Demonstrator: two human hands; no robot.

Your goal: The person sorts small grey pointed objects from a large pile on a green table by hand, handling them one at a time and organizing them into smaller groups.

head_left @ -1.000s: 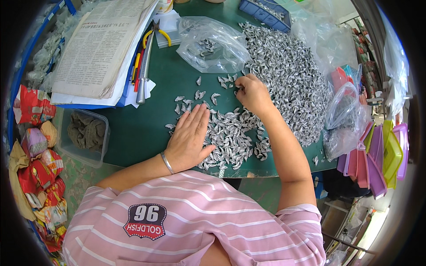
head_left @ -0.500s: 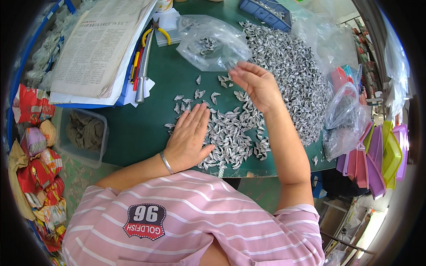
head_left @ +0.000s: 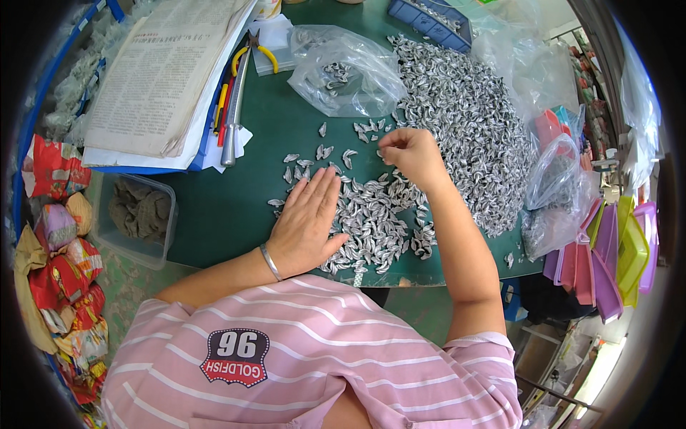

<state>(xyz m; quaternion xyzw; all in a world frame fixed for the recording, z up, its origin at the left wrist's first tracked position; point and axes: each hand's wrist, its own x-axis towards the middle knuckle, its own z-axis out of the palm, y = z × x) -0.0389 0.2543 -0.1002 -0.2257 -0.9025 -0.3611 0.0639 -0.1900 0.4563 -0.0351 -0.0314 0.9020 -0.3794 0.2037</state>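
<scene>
My left hand (head_left: 307, 223) lies flat, fingers stretched out, at the left edge of a spread of small silver leaf-shaped pieces (head_left: 368, 225) on the green table. A silver bangle (head_left: 269, 262) circles that wrist. Above the spread, my right hand (head_left: 414, 159) is closed in a pinch. A bit of silver shows by its fingertips, but whether they hold it is hard to make out. Beyond this hand lies a clear plastic bag (head_left: 350, 75) with several silver pieces inside. To its right is a large heap of the same pieces (head_left: 461, 136).
At the left are newspapers (head_left: 153, 79), yellow-handled pliers (head_left: 255, 51), a tapered metal rod (head_left: 232, 121) and a clear tub with a grey cloth (head_left: 141, 207). A blue bin (head_left: 432, 21) stands at the back. Coloured plastic trays (head_left: 607, 250) hang at the right.
My right hand has drawn back from the clear bag toward the near spread, and its fingers have curled into a pinch. My left hand stays in place.
</scene>
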